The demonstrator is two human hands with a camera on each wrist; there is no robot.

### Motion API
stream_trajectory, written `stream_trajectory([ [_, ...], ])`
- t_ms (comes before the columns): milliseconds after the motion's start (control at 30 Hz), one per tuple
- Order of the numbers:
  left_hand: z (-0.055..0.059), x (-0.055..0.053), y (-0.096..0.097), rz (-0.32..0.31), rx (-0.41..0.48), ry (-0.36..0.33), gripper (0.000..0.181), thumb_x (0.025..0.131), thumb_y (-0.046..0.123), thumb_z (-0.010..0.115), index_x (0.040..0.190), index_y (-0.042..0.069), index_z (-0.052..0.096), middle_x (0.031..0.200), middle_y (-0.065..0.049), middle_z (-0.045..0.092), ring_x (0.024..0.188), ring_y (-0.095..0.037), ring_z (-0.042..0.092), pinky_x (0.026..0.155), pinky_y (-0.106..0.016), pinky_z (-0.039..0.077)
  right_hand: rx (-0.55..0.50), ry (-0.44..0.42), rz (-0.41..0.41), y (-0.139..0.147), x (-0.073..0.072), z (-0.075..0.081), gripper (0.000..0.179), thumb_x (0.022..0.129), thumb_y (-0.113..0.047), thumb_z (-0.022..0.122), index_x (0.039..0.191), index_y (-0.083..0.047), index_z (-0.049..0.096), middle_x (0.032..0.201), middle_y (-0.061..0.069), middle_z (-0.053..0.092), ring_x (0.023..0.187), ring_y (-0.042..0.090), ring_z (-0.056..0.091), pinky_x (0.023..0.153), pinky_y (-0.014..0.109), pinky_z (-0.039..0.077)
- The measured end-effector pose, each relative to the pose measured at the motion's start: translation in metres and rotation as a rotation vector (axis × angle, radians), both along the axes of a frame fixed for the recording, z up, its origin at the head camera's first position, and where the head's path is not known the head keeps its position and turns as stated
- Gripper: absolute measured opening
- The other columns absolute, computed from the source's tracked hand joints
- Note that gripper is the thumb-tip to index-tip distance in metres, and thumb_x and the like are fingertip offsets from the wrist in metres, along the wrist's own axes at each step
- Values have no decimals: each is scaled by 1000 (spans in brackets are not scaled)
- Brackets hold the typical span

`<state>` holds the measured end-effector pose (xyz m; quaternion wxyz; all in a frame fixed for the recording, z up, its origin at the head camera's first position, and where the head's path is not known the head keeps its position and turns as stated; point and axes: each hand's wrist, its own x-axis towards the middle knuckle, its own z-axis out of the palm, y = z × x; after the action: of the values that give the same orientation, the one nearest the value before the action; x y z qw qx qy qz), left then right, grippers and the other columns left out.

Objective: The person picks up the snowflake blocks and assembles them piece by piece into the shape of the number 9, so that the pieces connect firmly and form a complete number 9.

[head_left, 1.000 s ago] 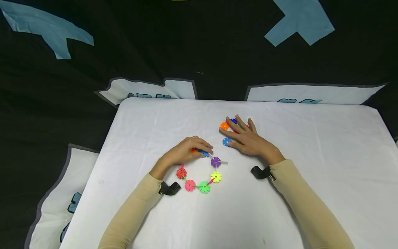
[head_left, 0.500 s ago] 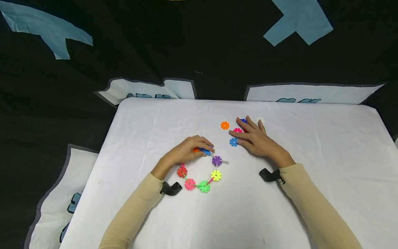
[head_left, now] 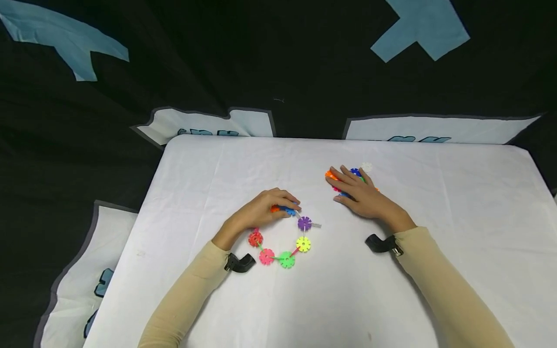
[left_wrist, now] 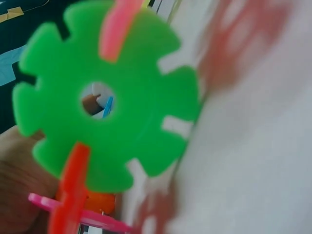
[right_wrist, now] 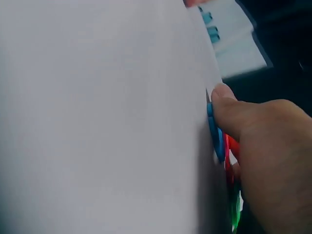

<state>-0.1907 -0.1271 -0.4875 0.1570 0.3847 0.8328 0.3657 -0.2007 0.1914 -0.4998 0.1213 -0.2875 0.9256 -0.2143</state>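
Observation:
My left hand pinches the blue disc of a looped chain of notched plastic snowflake discs, with an orange disc partly under its fingers. Round the loop run purple, yellow, green, pink and red discs. A green disc, slotted to pink and red ones, fills much of the left wrist view. My right hand lies with spread fingers over a cluster of loose discs, mostly hidden. Orange and dark blue ones peek out; in the right wrist view, a blue disc shows by the thumb.
A white disc lies just beyond the right fingertips. From the purple disc a pale piece juts out edge-on. White cloth covers the table, and a dark patterned sheet spreads behind its far edge.
My right hand has shifted right across the table, and the loose discs, orange and light blue among them, have slid right with it into a tighter bunch. The left hand has hardly moved.

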Motion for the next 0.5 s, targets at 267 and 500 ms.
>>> stream_trajectory([
  [267, 0, -6, 10, -24, 27, 45, 24, 89, 10, 71, 112, 14, 75, 122, -2, 68, 115, -18, 57, 101, -35, 44, -146, 97, -28, 35, 24, 0, 49, 91, -24, 69, 138, -13, 58, 157, 16, 33, 148, 39, 21, 117, 63, 10],
  [500, 8, -11, 21, -15, -60, 76, 28, 92, 4, 66, 116, 16, 73, 129, -1, 64, 117, -18, 53, 100, -33, 43, -214, 191, -57, 33, 33, 1, 35, 79, -13, 81, 113, -9, 72, 140, 18, 51, 137, 40, 39, 110, 61, 29],
])
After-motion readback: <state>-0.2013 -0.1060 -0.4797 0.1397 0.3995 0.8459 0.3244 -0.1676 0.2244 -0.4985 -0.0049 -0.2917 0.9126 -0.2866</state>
